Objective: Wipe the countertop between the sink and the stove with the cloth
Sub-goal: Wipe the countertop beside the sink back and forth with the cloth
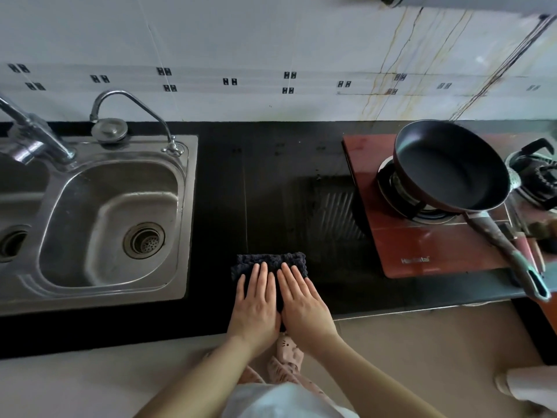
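A dark blue knitted cloth [271, 260] lies on the black countertop [271, 191], near its front edge, between the steel sink [114, 218] and the red gas stove [428, 245]. My left hand [256, 303] and my right hand [301, 300] rest side by side, palms down, on the near half of the cloth. The fingers of both are stretched out flat and point away from me. Only the far strip of the cloth shows beyond my fingertips.
A black frying pan [452, 167] sits on the stove's left burner, its handle [512, 254] jutting out past the counter's front edge. A curved tap [132, 107] and a drain plug [109, 130] stand behind the sink. A tiled wall backs the counter.
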`<state>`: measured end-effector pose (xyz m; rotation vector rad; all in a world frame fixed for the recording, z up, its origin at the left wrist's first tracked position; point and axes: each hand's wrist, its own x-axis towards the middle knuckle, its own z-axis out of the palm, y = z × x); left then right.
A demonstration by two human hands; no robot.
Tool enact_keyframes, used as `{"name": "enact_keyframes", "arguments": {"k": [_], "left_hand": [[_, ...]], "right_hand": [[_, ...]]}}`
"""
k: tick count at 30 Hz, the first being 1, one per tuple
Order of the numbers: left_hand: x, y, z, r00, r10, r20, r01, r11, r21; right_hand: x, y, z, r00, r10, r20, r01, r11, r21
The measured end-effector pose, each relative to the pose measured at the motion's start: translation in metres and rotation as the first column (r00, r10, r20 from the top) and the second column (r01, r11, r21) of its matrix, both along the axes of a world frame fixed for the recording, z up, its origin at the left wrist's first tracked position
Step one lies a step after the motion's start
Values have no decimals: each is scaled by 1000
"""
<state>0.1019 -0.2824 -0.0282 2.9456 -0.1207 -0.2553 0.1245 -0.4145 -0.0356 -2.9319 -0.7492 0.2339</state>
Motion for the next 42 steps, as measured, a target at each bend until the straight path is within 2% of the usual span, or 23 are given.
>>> {"name": "enact_keyframes", "arguments": {"k": [9, 16, 20, 29, 35, 42], "left_hand": [[2, -11, 1, 1000, -23, -6, 23, 1000, 2], [5, -12, -4, 998, -44, -41, 44, 999, 12], [7, -12, -4, 997, -52, -51, 53, 998, 23], [12, -12, -1, 997, -7, -79, 7, 1000, 8], [26, -11, 0, 995, 19, -103, -19, 1000, -1], [54, -5, 13, 987, -29, -159, 54, 986, 156]], "right_hand": [[4, -14, 0, 999, 23, -32, -24, 998, -51], [12, -11, -1, 990, 102, -102, -115, 984, -136], [13, -11, -2, 993, 81, -91, -91, 990, -111], [27, -10, 4, 987, 148, -65, -155, 980, -121], [43, -5, 5, 981, 159, -111, -173, 977, -124], [70, 6, 19, 977, 168, -129, -190, 964, -185]]}}
